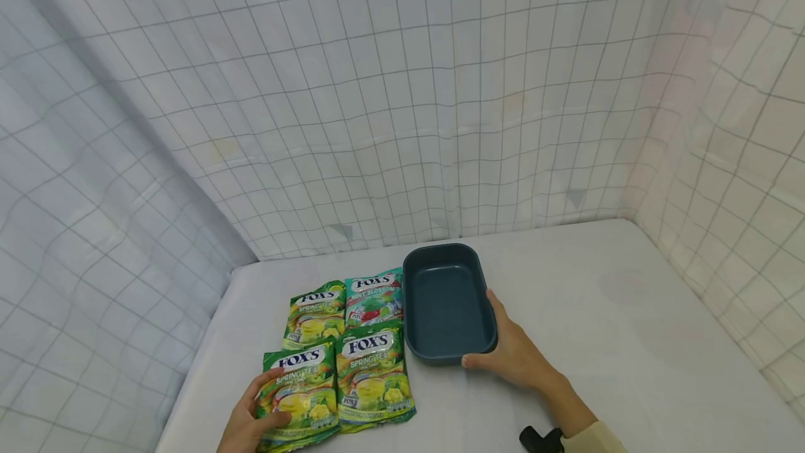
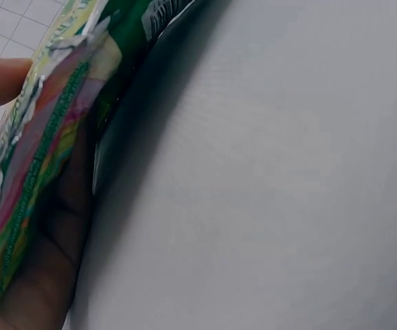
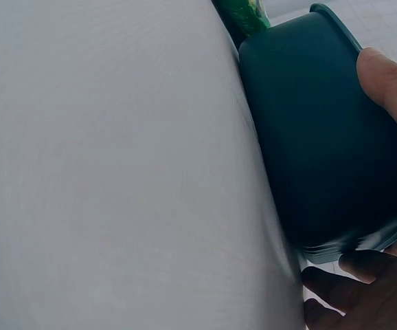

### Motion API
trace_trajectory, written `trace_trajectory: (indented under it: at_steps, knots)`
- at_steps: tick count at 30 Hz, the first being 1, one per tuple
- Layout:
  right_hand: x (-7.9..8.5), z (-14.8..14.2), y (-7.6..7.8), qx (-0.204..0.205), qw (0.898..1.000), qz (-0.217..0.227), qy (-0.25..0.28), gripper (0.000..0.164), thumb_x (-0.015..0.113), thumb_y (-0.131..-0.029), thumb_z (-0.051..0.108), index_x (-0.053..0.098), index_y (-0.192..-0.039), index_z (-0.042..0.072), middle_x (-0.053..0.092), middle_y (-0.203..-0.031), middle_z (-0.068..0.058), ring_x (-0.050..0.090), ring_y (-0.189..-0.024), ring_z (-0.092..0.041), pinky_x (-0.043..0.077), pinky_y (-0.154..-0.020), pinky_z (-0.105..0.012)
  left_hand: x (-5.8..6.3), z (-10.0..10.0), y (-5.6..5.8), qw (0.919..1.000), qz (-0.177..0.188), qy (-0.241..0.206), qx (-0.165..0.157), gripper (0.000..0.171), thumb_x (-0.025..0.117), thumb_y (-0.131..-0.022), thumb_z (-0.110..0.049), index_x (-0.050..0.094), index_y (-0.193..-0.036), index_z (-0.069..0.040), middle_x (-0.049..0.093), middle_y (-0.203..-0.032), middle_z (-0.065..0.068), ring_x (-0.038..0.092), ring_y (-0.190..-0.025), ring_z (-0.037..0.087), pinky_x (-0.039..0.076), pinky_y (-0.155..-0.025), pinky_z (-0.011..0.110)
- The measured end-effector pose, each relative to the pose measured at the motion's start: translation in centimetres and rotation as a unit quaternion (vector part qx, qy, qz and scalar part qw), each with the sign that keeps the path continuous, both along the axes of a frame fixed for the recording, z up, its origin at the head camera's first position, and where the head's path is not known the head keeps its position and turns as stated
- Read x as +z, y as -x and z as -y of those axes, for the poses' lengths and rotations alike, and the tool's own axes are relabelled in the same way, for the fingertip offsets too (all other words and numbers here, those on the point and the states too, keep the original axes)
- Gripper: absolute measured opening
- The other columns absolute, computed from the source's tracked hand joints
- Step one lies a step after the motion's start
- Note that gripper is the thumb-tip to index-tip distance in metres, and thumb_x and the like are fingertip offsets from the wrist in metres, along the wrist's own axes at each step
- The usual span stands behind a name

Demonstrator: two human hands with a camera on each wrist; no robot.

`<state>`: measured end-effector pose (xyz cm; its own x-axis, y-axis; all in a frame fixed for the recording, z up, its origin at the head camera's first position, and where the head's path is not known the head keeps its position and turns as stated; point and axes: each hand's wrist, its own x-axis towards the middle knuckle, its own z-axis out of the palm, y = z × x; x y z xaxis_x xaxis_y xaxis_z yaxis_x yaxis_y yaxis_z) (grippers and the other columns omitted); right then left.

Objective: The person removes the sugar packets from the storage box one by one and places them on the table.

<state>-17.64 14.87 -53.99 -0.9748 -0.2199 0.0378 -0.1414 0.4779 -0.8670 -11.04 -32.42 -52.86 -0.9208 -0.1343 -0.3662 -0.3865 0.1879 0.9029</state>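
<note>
My left hand (image 1: 247, 425) grips a green Spring Tea candy bag (image 1: 300, 397) by its left side, the thumb on its printed front. In the left wrist view the thumb (image 2: 3, 81) presses the bag's edge while other fingers reach beneath. An empty dark teal rectangular container (image 1: 448, 313) stands to the right of the bags. My right hand (image 1: 518, 356) holds its near right corner, thumb at the front and fingers along the right side. The right wrist view shows the thumb (image 3: 391, 86) at the container's rim.
Beside the gripped bag lies another Spring Tea bag (image 1: 374, 379). Behind are a third Spring Tea bag (image 1: 316, 313) and a Mint Blossom bag (image 1: 374, 299), close to the container. White cloth covers the table (image 1: 585, 299); a gridded curtain (image 1: 440, 124) hangs around it.
</note>
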Motion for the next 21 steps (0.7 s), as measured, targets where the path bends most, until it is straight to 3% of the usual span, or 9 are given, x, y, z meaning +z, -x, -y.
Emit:
trace_trajectory:
  at_steps: [4, 9, 13, 21]
  knots:
    - [-0.1, 0.0, 0.0, 0.000, 1.000, -0.004, 0.000, 0.135, 0.090, -0.070, 0.056, 0.002, -0.165, 0.016, 0.023, -0.165, -0.019, 0.035, -0.144, -0.042, 0.034, -0.109, -0.064, 0.1, 0.2, -0.3, 0.9997, 0.011, -0.022, -0.010, 0.071, 0.075, -0.088, -0.003, 0.038, -0.147, -0.015, 0.061, -0.124, 0.014, 0.065, -0.098, 0.027, 0.057, -0.080, 0.038]
    - [-0.1, 0.1, -0.1, 0.000, 1.000, 0.000, 0.000, 0.135, 0.090, -0.070, 0.056, 0.002, -0.165, 0.017, 0.023, -0.165, -0.020, 0.034, -0.145, -0.042, 0.034, -0.109, -0.065, 0.2, 0.5, -0.5, 0.9997, 0.015, -0.006, -0.018, 0.073, 0.076, -0.085, -0.001, 0.038, -0.146, -0.014, 0.066, -0.111, 0.011, 0.067, -0.093, 0.028, 0.058, -0.077, 0.038]
    - [0.0, 0.2, -0.1, -0.001, 1.000, 0.006, 0.000, 0.135, 0.090, -0.070, 0.057, 0.002, -0.165, 0.017, 0.022, -0.165, -0.020, 0.034, -0.145, -0.042, 0.034, -0.109, -0.065, 0.3, 0.1, -0.4, 0.9995, 0.007, 0.030, -0.012, 0.080, 0.076, -0.082, 0.001, 0.034, -0.150, -0.007, 0.065, -0.116, 0.016, 0.067, -0.092, 0.028, 0.057, -0.076, 0.038]
    - [-0.2, 0.1, 0.0, -0.003, 1.000, 0.005, -0.009, 0.134, 0.088, -0.071, 0.058, 0.001, -0.165, 0.019, 0.022, -0.165, -0.020, 0.034, -0.145, -0.044, 0.034, -0.108, -0.066, 0.7, -1.3, 0.0, 0.9917, 0.000, 0.129, -0.007, 0.081, 0.082, -0.076, -0.004, 0.043, -0.147, -0.006, 0.051, -0.138, 0.027, 0.060, -0.096, 0.026, 0.052, -0.077, 0.034]
